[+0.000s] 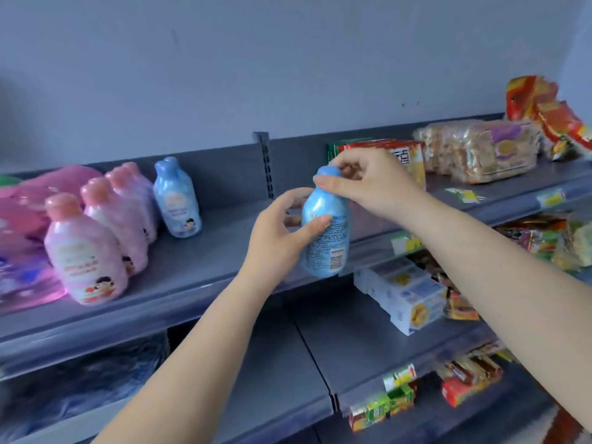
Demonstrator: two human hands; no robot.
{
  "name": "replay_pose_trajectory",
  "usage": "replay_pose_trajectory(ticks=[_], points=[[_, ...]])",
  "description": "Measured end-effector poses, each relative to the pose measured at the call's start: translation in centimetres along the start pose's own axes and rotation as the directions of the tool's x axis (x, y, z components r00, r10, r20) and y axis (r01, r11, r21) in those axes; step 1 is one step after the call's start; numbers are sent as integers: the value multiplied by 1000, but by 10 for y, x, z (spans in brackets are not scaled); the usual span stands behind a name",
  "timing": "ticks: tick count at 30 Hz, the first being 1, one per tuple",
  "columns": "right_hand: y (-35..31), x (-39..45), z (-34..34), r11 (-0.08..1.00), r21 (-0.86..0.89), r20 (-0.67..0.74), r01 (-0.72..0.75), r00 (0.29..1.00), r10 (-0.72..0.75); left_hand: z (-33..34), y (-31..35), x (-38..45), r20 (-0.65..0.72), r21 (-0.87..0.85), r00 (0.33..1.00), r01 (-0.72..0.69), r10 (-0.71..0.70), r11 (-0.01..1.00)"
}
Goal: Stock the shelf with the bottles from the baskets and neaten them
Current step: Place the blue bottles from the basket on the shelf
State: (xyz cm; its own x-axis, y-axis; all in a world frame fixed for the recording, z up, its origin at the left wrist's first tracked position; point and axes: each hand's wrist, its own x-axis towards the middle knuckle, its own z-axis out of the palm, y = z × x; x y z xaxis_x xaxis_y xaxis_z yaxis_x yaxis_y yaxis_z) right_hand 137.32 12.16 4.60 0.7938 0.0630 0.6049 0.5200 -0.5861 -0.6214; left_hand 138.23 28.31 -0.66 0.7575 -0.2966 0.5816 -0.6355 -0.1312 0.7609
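Note:
A blue bottle (326,238) is held upright in front of the grey shelf (205,257), its back label and barcode facing me. My left hand (282,235) grips its body from the left, thumb across the front. My right hand (362,184) pinches its blue cap from above. On the shelf to the left stand blue bottles (177,200) one behind another near the back panel. A row of several pink bottles (86,251) runs from the shelf's front edge toward the back. No basket is in view.
Pink and purple packs (25,219) lie at the far left of the shelf. Red and yellow boxes (407,158), a wrapped cracker pack (480,152) and snack bags (544,113) fill the right bay. Lower shelves hold white boxes (407,296) and small cartons (384,408).

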Motion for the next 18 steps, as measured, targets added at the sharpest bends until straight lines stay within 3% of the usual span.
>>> replay_pose_trajectory(ticks=[5, 9, 14, 18], points=[[-20, 33, 34, 986, 110, 262, 126, 953, -151, -51, 0, -1, -111, 30, 993, 44, -40, 999], [-36, 50, 60, 951, 304, 358, 61, 917, -173, -84, -3, -4, -136, 49, 989, 71, -64, 996], [-46, 67, 92, 927, 374, 319, 32, 934, -161, -105, -12, -8, -293, 0, 948, 134, -128, 991], [-55, 77, 118, 905, 424, 195, -23, 978, -67, -101, -19, -21, -457, 171, 887, 161, -66, 972]])
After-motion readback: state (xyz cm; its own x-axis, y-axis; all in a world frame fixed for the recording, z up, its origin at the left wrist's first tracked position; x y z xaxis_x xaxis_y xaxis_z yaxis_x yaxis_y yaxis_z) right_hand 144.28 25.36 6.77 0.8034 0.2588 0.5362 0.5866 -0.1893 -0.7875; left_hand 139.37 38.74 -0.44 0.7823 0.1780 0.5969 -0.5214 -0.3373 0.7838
